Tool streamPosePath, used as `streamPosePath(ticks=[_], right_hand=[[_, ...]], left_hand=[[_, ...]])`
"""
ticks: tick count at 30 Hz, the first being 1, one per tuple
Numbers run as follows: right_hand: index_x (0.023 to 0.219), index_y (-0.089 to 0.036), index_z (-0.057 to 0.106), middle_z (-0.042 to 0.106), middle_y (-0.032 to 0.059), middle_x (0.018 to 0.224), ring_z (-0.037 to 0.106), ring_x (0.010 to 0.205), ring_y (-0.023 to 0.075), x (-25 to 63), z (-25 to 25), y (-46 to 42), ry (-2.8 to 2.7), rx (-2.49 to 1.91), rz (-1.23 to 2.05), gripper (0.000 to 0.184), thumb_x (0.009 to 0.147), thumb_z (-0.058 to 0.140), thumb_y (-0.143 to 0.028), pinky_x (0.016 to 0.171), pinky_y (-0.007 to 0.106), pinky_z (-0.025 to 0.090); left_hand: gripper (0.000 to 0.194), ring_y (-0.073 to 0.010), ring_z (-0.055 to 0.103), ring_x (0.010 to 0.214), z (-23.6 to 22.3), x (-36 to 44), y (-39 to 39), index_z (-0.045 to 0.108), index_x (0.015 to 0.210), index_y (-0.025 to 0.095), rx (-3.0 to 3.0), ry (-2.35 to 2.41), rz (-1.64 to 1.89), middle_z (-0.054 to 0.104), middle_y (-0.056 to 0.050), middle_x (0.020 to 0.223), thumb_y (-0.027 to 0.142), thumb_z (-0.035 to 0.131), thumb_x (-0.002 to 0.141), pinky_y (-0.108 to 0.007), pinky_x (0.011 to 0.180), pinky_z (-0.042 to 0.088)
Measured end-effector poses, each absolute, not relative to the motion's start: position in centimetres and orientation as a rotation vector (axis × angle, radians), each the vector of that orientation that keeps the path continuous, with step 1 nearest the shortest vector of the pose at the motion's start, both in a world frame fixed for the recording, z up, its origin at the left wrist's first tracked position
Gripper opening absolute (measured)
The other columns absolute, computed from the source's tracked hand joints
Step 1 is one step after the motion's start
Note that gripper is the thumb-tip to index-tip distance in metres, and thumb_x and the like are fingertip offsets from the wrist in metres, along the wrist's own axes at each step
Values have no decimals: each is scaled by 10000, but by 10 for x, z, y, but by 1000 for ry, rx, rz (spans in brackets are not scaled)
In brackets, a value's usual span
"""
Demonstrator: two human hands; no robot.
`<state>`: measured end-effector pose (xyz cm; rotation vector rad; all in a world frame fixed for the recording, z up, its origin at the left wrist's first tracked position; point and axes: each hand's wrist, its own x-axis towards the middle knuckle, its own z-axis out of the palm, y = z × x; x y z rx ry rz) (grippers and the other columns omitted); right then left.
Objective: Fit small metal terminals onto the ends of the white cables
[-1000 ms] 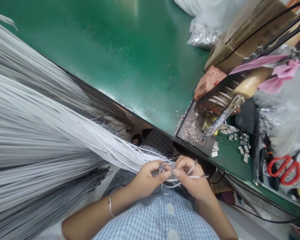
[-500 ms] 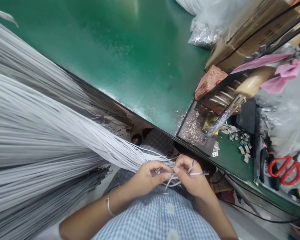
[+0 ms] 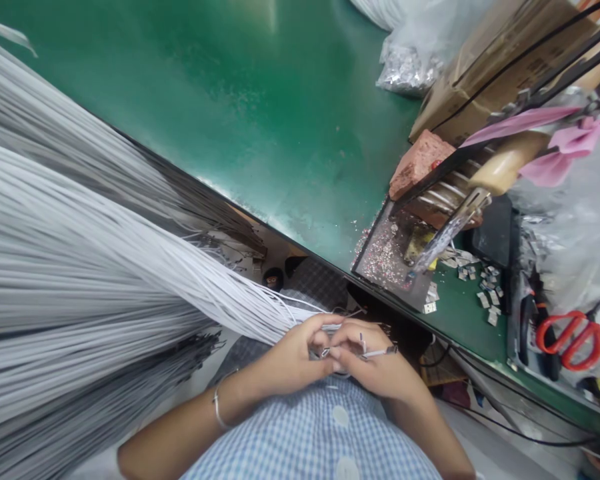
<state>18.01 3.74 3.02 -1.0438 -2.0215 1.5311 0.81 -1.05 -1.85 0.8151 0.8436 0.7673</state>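
Pinching a white cable end (image 3: 380, 351) pointing right, both hands (image 3: 330, 357) closed.

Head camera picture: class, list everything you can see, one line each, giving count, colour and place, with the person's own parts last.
cables: a large bundle, white, fanning in from the left to the hands
table: one, green, across the top and middle
scissors: one pair, red handles, right edge of the table
metal pieces: many, silver, scattered left of the scissors
tray: one, dark, holding glittery scraps, at the table edge
brick: one, reddish, above the tray
cardboard box: one, brown, top right
plastic bag: one, clear, holding silver bits, top centre
shirt: one, blue check, bottom centre
bracelet: one, silver, left wrist
left hand: pinching cable ends
right hand: pinching cable ends
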Motion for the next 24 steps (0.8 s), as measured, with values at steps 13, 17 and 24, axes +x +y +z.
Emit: streamPosePath(ticks=[13, 17, 24], right_hand=[[714, -192, 532, 466, -35, 619, 427, 555, 115, 186, 26, 34, -1692, -1316, 1519, 171, 878, 527, -242, 519, 240, 333], [702, -192, 538, 473, -31, 635, 432, 561, 114, 187, 27, 34, -1669, -1269, 1532, 171, 871, 538, -210, 520, 239, 342], [1043, -242, 693, 594, 34, 859, 595, 763, 159, 184, 33, 34, -1809, -1091, 1533, 205, 851, 636, -197, 629, 276, 468]], left_hand=[[167, -159, 593, 744, -4, 8, -3, 700, 872, 157, 1006, 985, 891, 688, -42, 816, 306, 629, 849, -270, 733, 468], [190, -158, 595, 731, -4, 7, -2, 709, 878, 151, 993, 961, 879, 688, -45, 809, 325, 641, 845, -267, 723, 473], [328, -148, 539, 668, -3, 13, 1, 666, 759, 114, 974, 827, 739, 626, -23, 708, 430, 630, 837, -254, 640, 443]])
